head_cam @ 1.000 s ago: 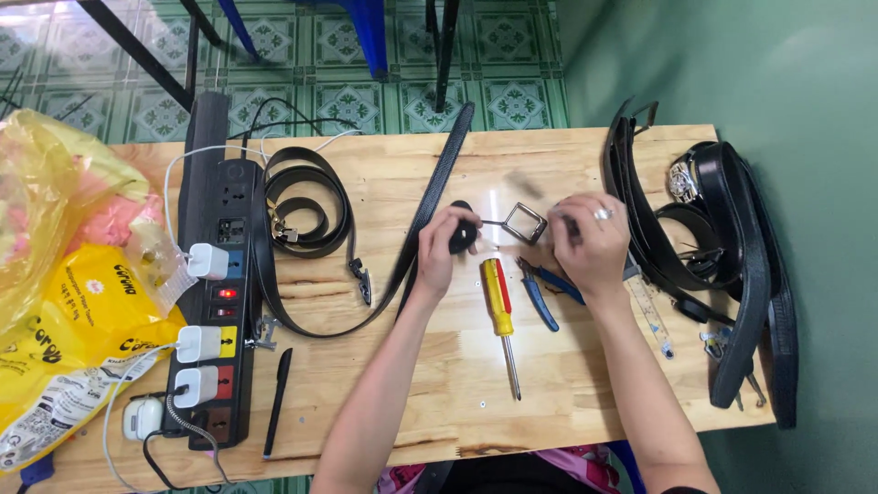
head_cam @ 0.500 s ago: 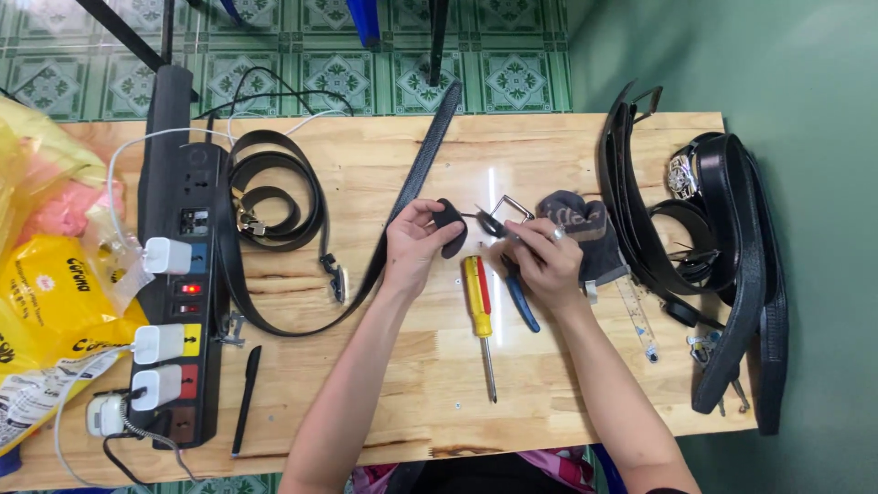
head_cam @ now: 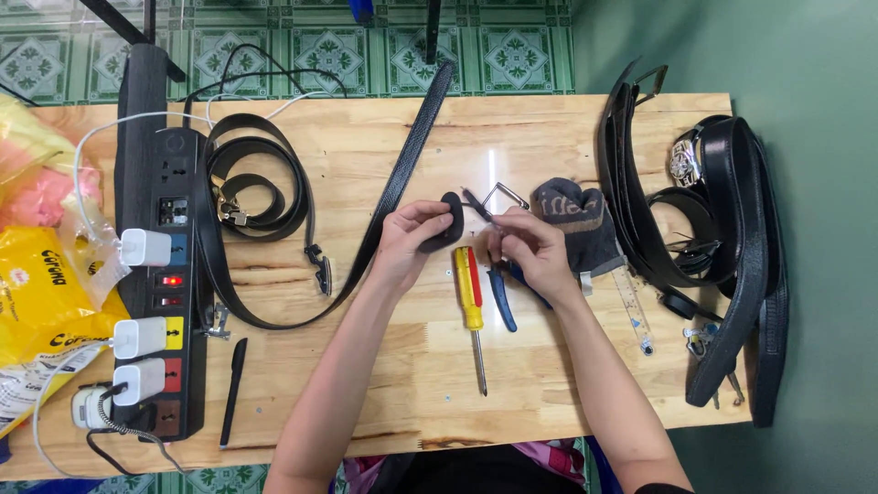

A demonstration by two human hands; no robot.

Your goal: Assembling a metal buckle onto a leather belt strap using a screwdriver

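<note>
Centre of frame: left hand grips the belt end; right hand has shifted left, off the glove, and now pinches the buckle at the belt tip. Screwdriver and pliers lie idle on the bench just below, so fitting looks underway.

yellow plastic bag far left, perhaps crumpled

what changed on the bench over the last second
The right hand came off the metal buckle and drew in toward the left hand, uncovering a dark glove behind it. The left hand kept its grip on the belt end. Screwdriver, pliers, power strip and the belt pile stayed put.
</note>
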